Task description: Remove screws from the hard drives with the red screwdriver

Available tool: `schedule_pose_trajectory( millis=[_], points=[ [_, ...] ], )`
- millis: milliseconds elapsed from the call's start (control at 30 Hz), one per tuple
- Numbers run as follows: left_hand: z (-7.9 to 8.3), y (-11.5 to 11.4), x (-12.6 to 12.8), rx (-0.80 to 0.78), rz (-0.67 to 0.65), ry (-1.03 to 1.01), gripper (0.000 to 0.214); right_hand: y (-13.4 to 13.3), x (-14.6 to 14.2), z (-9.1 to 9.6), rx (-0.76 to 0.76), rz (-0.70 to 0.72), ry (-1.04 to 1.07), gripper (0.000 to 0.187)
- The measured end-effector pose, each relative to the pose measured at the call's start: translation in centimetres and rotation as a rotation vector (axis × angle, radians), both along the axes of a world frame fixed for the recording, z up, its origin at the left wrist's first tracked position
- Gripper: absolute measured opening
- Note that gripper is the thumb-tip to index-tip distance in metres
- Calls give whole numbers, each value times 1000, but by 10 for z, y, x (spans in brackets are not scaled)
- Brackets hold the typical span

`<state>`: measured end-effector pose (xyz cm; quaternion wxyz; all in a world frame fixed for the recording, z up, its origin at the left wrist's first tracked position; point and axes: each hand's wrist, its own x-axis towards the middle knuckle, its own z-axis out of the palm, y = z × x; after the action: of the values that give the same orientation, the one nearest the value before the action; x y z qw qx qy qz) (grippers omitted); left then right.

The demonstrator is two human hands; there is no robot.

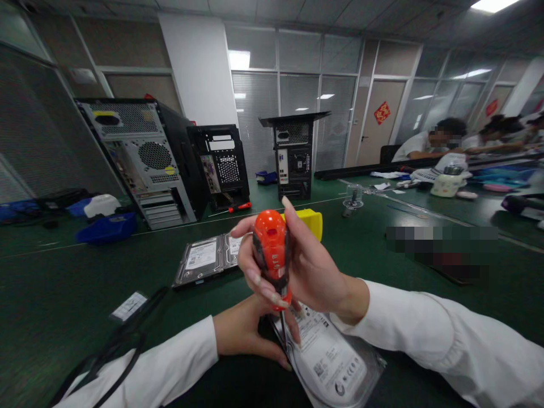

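My right hand point(317, 266) is closed round the red and dark handle of a screwdriver point(271, 243). The screwdriver stands nearly upright, its shaft pointing down at the left edge of a hard drive point(335, 362). Whether the tip sits in a screw cannot be made out. The drive lies on the green table with its white label up. My left hand point(246, 334) grips the drive's far end, thumb along its left side and fingers over the top, partly hidden behind my right hand. Just beyond lie more hard drives point(202, 258) side by side.
Computer cases point(155, 153) stand along the back. A second red screwdriver point(240, 208) lies before them. Behind my right hand is a yellow object point(312, 222). Blue bins point(106, 228) and a black cable point(123, 334) are at left. People sit at far right.
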<state>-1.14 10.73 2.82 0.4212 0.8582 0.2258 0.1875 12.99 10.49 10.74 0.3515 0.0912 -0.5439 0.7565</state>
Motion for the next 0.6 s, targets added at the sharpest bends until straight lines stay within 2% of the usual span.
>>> schedule_pose_trajectory(
  millis=[100,233,533,600],
  points=[
    [1,-1,1,-15,-9,0,34,-1,1,-1,42,-74,-1,37],
    [1,0,0,-21,-15,-3,33,-2,3,-2,53,-118,-73,32],
    [-1,-1,-1,-6,13,-12,33,0,3,0,2,-21,-83,33],
    [-1,-1,-1,-1,11,-13,33,2,2,0,-9,31,-85,42]
  ],
)
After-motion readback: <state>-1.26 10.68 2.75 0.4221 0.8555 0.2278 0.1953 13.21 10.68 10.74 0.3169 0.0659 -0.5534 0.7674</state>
